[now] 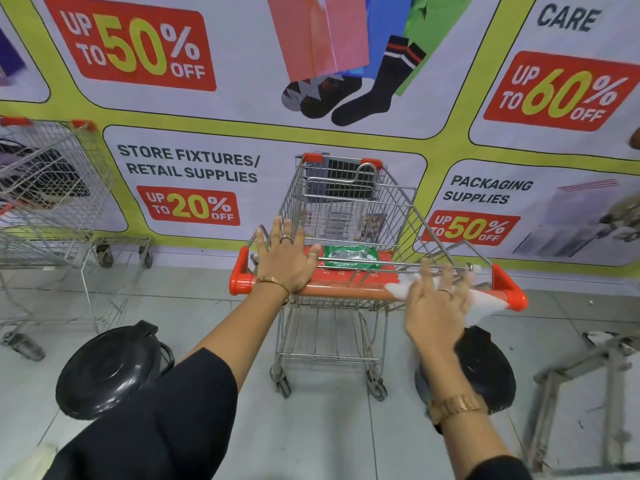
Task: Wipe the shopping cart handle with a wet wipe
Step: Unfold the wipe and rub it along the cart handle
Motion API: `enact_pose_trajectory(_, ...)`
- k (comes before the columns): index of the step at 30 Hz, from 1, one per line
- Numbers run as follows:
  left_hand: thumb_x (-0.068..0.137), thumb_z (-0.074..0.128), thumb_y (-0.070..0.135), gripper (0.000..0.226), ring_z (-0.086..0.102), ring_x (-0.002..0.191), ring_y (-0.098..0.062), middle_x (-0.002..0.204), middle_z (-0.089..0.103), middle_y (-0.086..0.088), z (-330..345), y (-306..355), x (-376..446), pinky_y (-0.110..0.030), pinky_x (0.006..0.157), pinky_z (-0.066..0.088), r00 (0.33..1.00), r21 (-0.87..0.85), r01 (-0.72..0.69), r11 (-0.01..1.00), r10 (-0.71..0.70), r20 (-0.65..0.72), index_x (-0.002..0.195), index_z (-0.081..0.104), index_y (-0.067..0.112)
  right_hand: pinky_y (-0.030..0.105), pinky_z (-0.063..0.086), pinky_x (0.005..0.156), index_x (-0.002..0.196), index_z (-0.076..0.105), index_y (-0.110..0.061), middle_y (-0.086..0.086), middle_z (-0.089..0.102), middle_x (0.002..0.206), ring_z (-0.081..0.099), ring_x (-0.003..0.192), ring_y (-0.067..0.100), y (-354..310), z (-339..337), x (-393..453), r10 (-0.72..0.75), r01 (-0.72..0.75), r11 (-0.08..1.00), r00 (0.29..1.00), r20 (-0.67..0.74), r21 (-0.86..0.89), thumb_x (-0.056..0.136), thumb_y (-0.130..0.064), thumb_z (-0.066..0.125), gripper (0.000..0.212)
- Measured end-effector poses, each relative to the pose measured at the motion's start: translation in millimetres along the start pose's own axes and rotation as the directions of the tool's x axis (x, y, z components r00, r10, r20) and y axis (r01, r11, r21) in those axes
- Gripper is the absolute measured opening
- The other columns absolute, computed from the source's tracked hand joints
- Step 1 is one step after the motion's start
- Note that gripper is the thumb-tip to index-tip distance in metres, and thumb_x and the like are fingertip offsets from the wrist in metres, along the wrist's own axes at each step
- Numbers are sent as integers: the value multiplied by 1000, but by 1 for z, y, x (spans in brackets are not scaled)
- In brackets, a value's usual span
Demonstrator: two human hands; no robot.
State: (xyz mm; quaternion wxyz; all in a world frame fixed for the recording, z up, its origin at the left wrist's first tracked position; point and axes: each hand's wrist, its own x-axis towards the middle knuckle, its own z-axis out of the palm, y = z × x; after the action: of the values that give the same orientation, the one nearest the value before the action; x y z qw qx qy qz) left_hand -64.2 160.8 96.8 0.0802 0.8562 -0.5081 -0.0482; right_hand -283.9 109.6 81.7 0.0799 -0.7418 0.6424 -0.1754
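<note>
A wire shopping cart (349,202) stands in front of me with its orange handle (346,292) running left to right. My left hand (284,259) lies flat, fingers spread, on the handle's left part. My right hand (438,303) presses a white wet wipe (481,303) against the handle's right part; hand and wipe are blurred. A green wipes packet (349,257) lies on the cart's red child-seat flap, between my hands.
A second wire cart (52,188) stands at the left by the banner wall. Two black round bins (110,368) (485,372) sit on the tiled floor either side of the cart. A grey metal frame (585,372) lies at the right.
</note>
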Motion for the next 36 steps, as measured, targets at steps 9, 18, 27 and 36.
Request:
enact_pose_trajectory(9, 95, 17, 51, 64, -10, 147, -26, 160, 5, -9, -4, -6, -2, -52, 116, -8, 999, -34, 43, 999, -42, 19, 148, 19, 16, 50, 3, 116, 143, 10, -33, 11, 11, 156, -3, 143, 33, 42, -15, 16, 62, -61, 997, 997, 38, -40, 95, -35, 19, 49)
enact_pose_trajectory(18, 95, 17, 51, 63, -9, 147, -26, 160, 8, -9, -3, -2, -5, -52, 116, -8, 1000, 4, 12, 1000, -12, 3, 147, 21, 17, 44, -6, 116, 143, 13, -36, 9, 16, 155, -3, 143, 31, -25, 2, -14, -105, 106, 994, 991, 78, -1, 95, -37, 20, 48)
enact_pose_trajectory(27, 95, 17, 50, 65, -9, 147, -27, 160, 5, -10, -2, -2, -7, -52, 117, -7, 1000, -14, 21, 1000, -21, 4, 148, 17, 13, 46, 0, 116, 143, 17, -31, 12, 16, 155, 1, 143, 34, 9, -11, -4, 36, -36, 999, 999, 38, -10, 96, -36, 20, 48)
enact_pose_trajectory(36, 95, 19, 50, 64, -7, 147, -25, 160, 6, -8, -5, -7, -4, -51, 117, -5, 1000, 0, 24, 1000, -24, 1, 148, 17, 13, 45, 1, 116, 143, 18, -33, 9, 25, 153, 12, 142, 30, -43, 4, -23, -217, 222, 975, 966, 142, -21, 95, -37, 16, 48)
